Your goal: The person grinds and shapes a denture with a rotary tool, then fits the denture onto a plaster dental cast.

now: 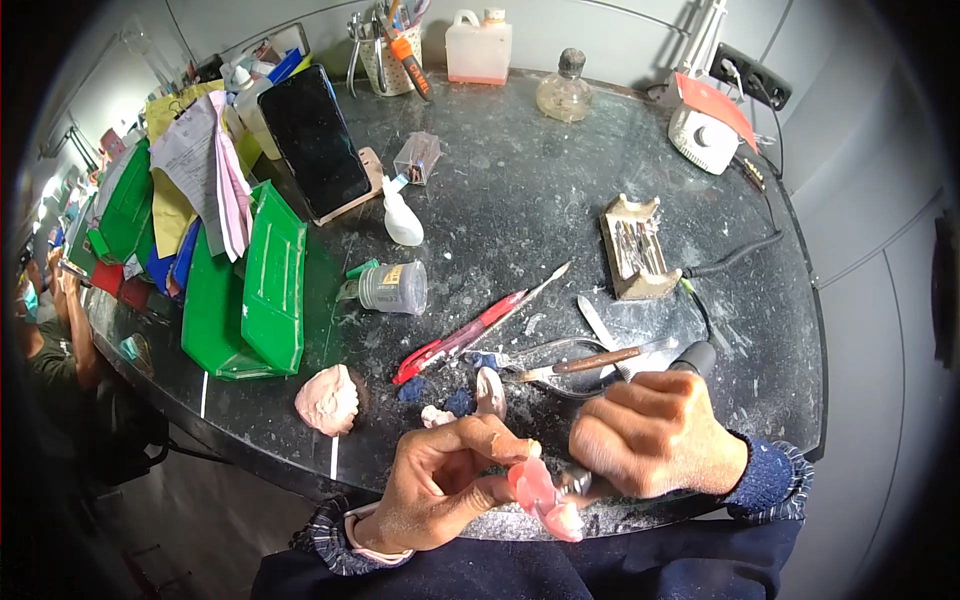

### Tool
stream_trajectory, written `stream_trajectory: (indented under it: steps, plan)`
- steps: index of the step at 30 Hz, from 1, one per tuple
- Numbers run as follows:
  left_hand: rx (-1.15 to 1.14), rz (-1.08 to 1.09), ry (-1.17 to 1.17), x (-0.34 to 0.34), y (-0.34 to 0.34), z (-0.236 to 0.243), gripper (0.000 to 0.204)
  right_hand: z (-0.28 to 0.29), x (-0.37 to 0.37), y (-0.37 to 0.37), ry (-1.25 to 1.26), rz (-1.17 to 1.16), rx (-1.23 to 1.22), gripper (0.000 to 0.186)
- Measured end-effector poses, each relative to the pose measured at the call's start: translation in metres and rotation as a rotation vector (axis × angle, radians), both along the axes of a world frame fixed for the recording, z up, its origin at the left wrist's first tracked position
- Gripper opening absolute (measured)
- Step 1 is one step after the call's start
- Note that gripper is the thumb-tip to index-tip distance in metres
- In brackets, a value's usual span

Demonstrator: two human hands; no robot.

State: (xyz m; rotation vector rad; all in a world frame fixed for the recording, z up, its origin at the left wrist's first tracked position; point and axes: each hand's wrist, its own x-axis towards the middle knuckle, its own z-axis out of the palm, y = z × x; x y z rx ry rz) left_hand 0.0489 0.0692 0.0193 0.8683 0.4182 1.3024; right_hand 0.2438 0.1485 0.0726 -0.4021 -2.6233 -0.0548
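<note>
My left hand (pixel 440 485) pinches a pink, translucent piece (pixel 535 490) with a paler pink lump at its lower end, held over the bench's front edge. My right hand (pixel 655 430) is closed on a dark handpiece (pixel 692 360); a blurred metal tip (pixel 572 482) shows below the fingers, beside the pink piece. Just behind my hands lie a wooden-handled tool (pixel 590 362), a metal spatula (pixel 592 318), a red-handled knife (pixel 462 335) and small pale pink pieces (pixel 490 388). A larger pale pink lump (pixel 326 400) rests left of my left hand.
Green bins (pixel 270 285), papers (pixel 190 160), a phone on a stand (pixel 310 140), a cup (pixel 393 287) and a squeeze bottle (pixel 403 220) fill the left. At back are containers (pixel 478 55), a white device (pixel 700 135) and a tool holder (pixel 632 245). Another person (pixel 50 360) is at far left.
</note>
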Motion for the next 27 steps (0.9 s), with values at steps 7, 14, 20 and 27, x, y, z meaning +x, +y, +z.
stream_trajectory:
  steps: [7, 14, 20, 27]
  plan:
    - [-0.055, -0.020, 0.054, -0.001, -0.001, 0.007, 0.028, 0.011, -0.002, -0.005, -0.050, -0.122, -0.153, 0.041]
    - [-0.164, -0.143, -0.035, -0.003, 0.000, 0.008, 0.029, 0.014, -0.002, -0.002, -0.014, -0.152, -0.291, 0.052]
    - [-0.194, -0.151, -0.050, -0.001, 0.002, 0.008, 0.030, 0.011, -0.002, -0.002, -0.033, -0.162, -0.321, 0.052]
    - [-0.150, -0.086, 0.026, 0.000, 0.002, 0.012, 0.027, 0.014, -0.001, -0.003, -0.103, -0.209, -0.196, 0.052]
